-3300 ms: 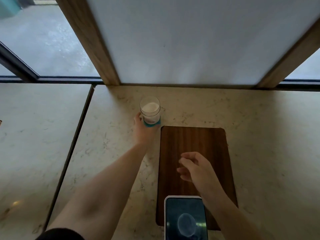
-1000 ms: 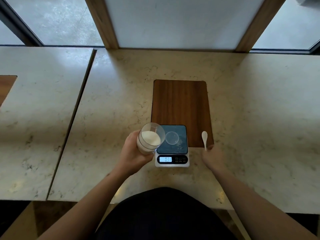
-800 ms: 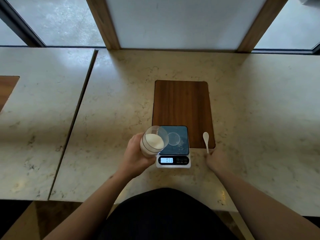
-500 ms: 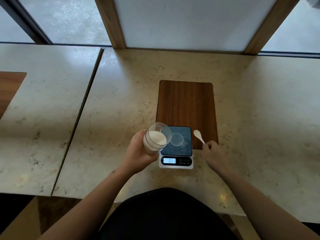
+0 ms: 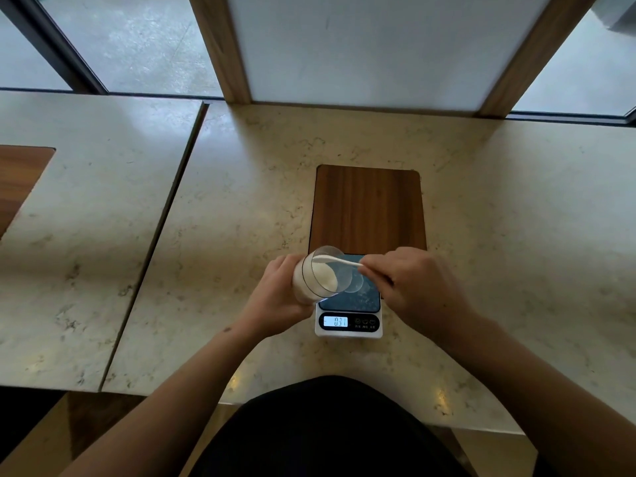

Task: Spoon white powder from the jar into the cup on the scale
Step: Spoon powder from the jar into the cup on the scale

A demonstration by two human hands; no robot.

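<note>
— What is the person wearing?
— A black garment [image 5: 327, 428] covers the torso at the bottom edge, below the scale [image 5: 348, 315].
— Any sleeves?
— None show; both forearms are bare to the frame's edge.
— Rings, a watch?
— None visible. The left forearm [image 5: 192, 376] carries one small dark mark just below the wrist.

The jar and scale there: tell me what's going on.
A person is measuring out powder. The left hand holds the jar of white powder tilted over the scale. The right hand holds a white spoon, its bowl at the jar's mouth. The small clear cup on the scale looks empty.
</note>
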